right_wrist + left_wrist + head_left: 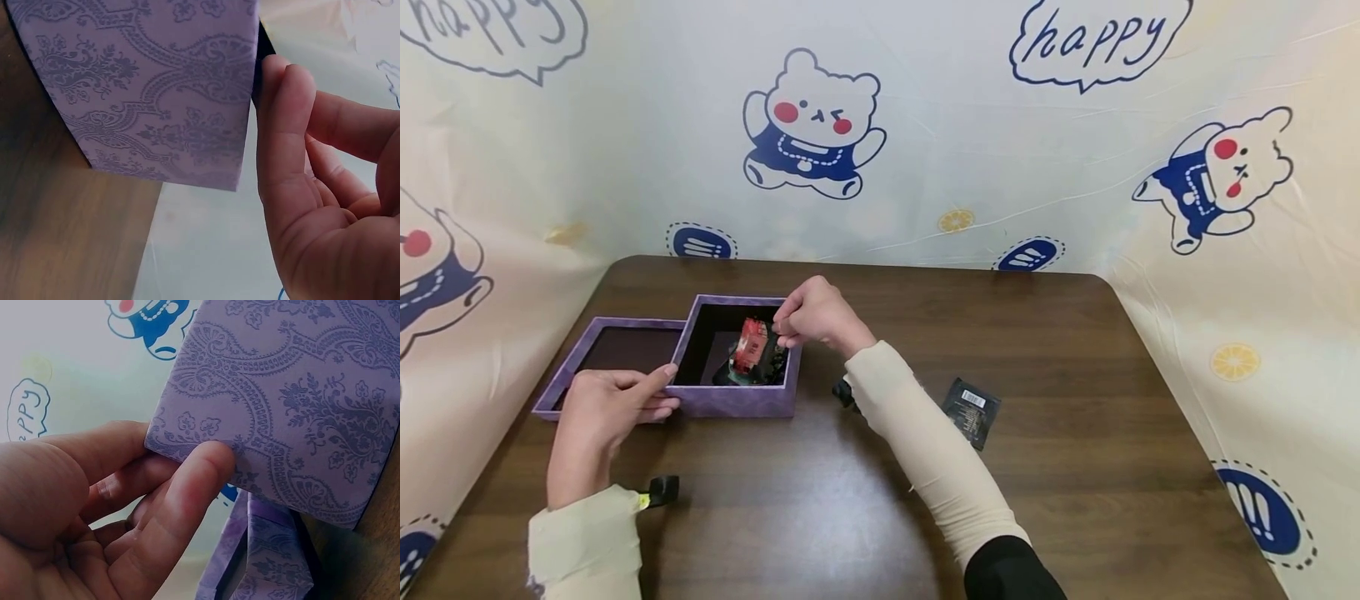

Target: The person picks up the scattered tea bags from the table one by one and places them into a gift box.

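Note:
A purple patterned box [737,402] with a black inside stands at the left of the table. Within it lie a red packet [750,346] and several dark packets. My left hand [613,404] grips the box's front left corner; in the left wrist view its thumb and fingers [209,465] are on the corner of the purple wall [281,412]. My right hand [820,315] is over the right rim, thumb and index finger pinched together. At those fingertips a black packet's edge [266,40] shows beside the box wall [156,81]; most of it is hidden.
The purple lid [632,350] lies hollow side up left of the box, partly behind my left hand. A black sachet [973,414] with a white label rests on the brown table [1075,375], right of my right forearm. A printed cloth [940,150] hangs behind the table.

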Demonstrator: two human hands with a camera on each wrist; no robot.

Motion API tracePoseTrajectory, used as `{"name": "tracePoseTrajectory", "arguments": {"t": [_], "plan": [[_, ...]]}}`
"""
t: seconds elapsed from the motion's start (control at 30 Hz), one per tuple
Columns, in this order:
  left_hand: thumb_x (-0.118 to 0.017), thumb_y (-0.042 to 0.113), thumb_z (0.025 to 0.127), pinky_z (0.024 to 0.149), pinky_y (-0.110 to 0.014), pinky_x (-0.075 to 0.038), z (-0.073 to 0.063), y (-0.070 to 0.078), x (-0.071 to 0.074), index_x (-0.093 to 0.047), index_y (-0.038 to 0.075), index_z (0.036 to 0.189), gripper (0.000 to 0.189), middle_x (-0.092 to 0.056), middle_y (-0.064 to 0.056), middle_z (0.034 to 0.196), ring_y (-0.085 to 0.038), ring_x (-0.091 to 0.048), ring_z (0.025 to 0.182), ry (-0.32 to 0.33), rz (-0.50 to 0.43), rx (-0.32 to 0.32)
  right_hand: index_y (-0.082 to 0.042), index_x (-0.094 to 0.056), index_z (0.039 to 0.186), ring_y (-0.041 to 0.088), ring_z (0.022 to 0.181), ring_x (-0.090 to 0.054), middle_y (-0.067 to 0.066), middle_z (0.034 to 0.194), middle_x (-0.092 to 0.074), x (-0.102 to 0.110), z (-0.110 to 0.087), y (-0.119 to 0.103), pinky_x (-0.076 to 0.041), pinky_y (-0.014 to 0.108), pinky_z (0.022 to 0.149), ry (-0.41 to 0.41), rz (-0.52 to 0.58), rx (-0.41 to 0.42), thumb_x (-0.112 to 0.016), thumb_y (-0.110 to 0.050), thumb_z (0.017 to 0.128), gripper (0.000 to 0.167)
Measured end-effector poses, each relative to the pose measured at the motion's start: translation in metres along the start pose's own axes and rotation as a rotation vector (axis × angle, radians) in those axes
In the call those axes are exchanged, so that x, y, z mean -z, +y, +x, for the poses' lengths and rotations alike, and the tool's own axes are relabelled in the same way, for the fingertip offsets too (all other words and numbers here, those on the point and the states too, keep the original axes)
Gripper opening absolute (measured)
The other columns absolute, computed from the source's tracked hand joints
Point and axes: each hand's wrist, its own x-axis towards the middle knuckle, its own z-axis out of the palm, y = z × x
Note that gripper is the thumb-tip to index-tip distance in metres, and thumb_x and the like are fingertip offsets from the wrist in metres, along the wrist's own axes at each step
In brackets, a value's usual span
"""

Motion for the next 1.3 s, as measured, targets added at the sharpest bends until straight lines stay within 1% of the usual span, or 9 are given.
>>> {"name": "tracePoseTrajectory", "arguments": {"t": [0.17,0.23,0.4,0.53,0.7,0.87,0.97,1.13,1.3], "plan": [[-0.068,0.035,0.098,0.062,-0.019,-0.057,0.0,0.0,0.0,-0.068,-0.016,0.114,0.053,-0.074,-0.014,0.076,-0.021,-0.074,0.067,-0.002,0.018,-0.027,0.005,-0.072,0.077,0.034,0.075,-0.074,0.012,0.076,-0.072,-0.006,0.0,-0.003,-0.062,0.037,0.065,0.029,-0.087,-0.008,-0.068,0.013,0.088,0.014],[-0.068,0.035,0.097,0.062,-0.017,-0.057,0.0,0.0,0.0,-0.068,-0.016,0.113,0.053,-0.074,-0.014,0.076,-0.021,-0.074,0.067,-0.005,0.027,-0.026,0.005,-0.072,0.077,0.034,0.075,-0.074,0.012,0.076,-0.073,-0.007,0.0,-0.004,-0.062,0.038,0.066,0.037,-0.103,-0.019,-0.069,0.012,0.088,0.014],[-0.068,0.037,0.097,0.063,-0.016,-0.056,-0.001,0.0,0.001,-0.068,-0.016,0.113,0.055,-0.074,-0.014,0.076,-0.02,-0.074,0.067,-0.012,0.042,-0.025,0.009,-0.073,0.08,0.029,0.069,-0.074,0.015,0.08,-0.074,-0.005,-0.002,-0.005,-0.062,0.041,0.071,0.039,-0.109,-0.024,-0.07,0.011,0.087,0.008],[-0.069,0.035,0.097,0.062,-0.02,-0.058,-0.001,0.0,0.0,-0.068,-0.016,0.114,0.054,-0.074,-0.015,0.077,-0.021,-0.074,0.067,-0.007,0.025,-0.024,0.009,-0.074,0.083,0.025,0.065,-0.073,0.011,0.077,-0.073,0.001,-0.006,-0.005,-0.062,0.041,0.071,0.04,-0.09,-0.007,-0.072,0.01,0.087,0.005],[-0.069,0.033,0.098,0.062,-0.022,-0.058,0.0,0.0,-0.001,-0.067,-0.016,0.115,0.053,-0.074,-0.015,0.076,-0.021,-0.074,0.066,0.0,0.01,-0.021,0.006,-0.075,0.082,0.025,0.066,-0.073,0.01,0.075,-0.073,0.018,-0.012,-0.003,-0.062,0.035,0.064,0.035,-0.106,0.039,-0.074,0.006,0.088,0.006],[-0.069,0.04,0.096,0.063,-0.017,-0.056,0.001,0.0,0.0,-0.067,-0.015,0.116,0.058,-0.074,-0.014,0.077,-0.022,-0.075,0.069,-0.006,0.024,-0.003,0.005,-0.076,0.085,0.027,0.07,-0.073,0.013,0.077,-0.074,0.042,-0.015,0.007,-0.061,0.031,0.062,0.051,-0.155,0.042,-0.077,0.001,0.088,0.005],[-0.069,0.042,0.095,0.064,-0.014,-0.055,0.0,0.001,0.001,-0.068,-0.014,0.117,0.06,-0.074,-0.014,0.078,-0.023,-0.075,0.07,-0.007,0.038,0.004,0.005,-0.076,0.088,0.029,0.074,-0.073,0.016,0.083,-0.074,0.057,-0.017,0.017,-0.061,0.03,0.063,0.062,-0.155,0.018,-0.077,-0.001,0.088,0.005],[-0.069,0.041,0.096,0.063,-0.016,-0.056,-0.001,0.001,0.002,-0.068,-0.015,0.115,0.059,-0.074,-0.014,0.078,-0.021,-0.075,0.068,-0.013,0.054,-0.013,0.002,-0.076,0.09,0.033,0.082,-0.073,0.017,0.089,-0.075,0.079,-0.021,0.034,-0.061,0.031,0.066,0.065,-0.176,-0.007,-0.077,-0.003,0.088,0.006],[-0.07,0.041,0.095,0.063,-0.014,-0.055,0.001,0.0,0.002,-0.068,-0.015,0.114,0.059,-0.074,-0.012,0.076,-0.018,-0.074,0.066,-0.023,0.037,-0.022,0.001,-0.076,0.091,0.035,0.087,-0.073,0.017,0.092,-0.075,0.095,-0.028,0.046,-0.061,0.041,0.077,0.082,-0.196,-0.03,-0.077,-0.004,0.089,0.006]]}}
